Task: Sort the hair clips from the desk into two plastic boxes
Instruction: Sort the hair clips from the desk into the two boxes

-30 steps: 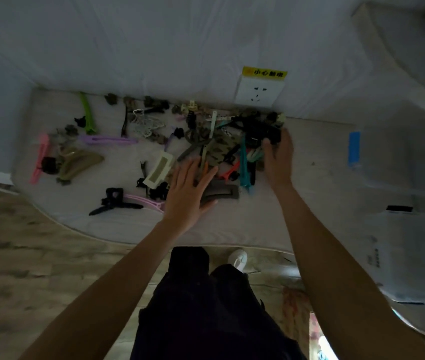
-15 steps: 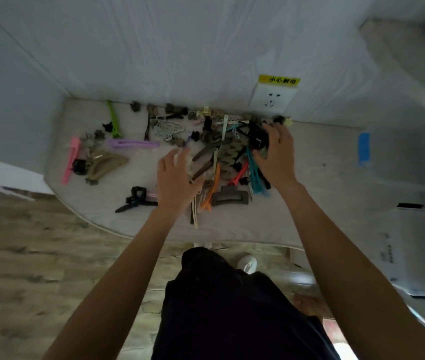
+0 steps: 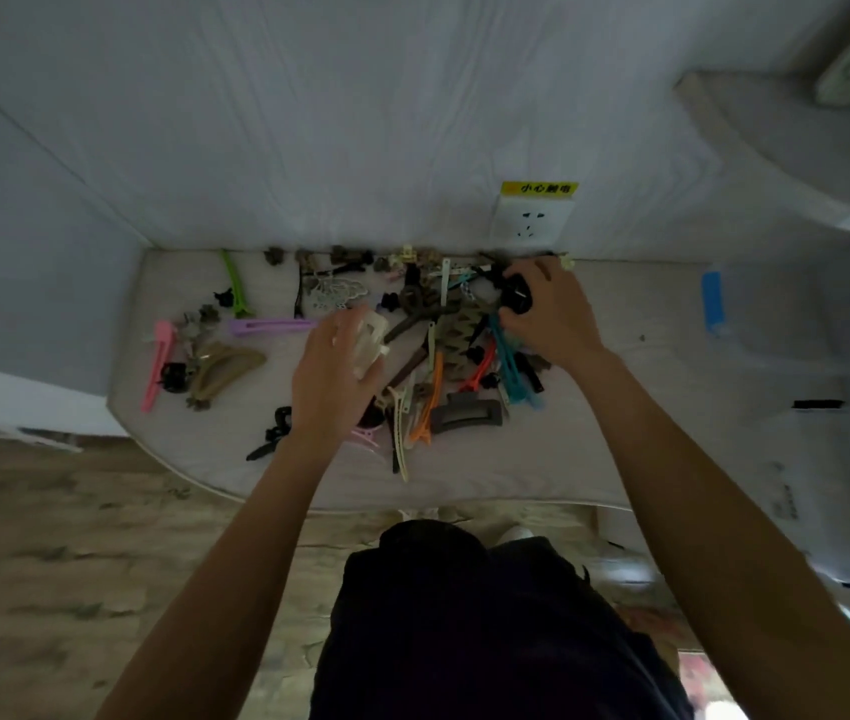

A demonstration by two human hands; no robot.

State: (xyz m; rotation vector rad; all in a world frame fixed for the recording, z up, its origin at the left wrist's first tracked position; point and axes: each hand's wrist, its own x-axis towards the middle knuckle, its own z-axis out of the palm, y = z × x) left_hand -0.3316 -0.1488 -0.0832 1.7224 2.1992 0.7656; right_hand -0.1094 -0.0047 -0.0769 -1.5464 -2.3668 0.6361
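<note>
Cream clip [image 3: 368, 341] in left hand [image 3: 335, 379] (black one [image 3: 516, 299], right [image 3: 552, 317]).

Both forearms are seen bare to the frame edge; no sleeves, watch or rings are made out. The left hand [image 3: 335, 376] and right hand [image 3: 553, 314] are ungloved. Dark trousers [image 3: 490, 626] are worn, with pale shoes [image 3: 513, 535] partly shown beneath.

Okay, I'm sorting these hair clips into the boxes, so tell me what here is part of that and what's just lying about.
Part of the job:
- pile of hair clips on the desk
- cream clip, held in the left hand
- black clip, held in the right hand
- clear plastic boxes at the right

Just lying about:
- wall socket
- yellow sticker
</note>
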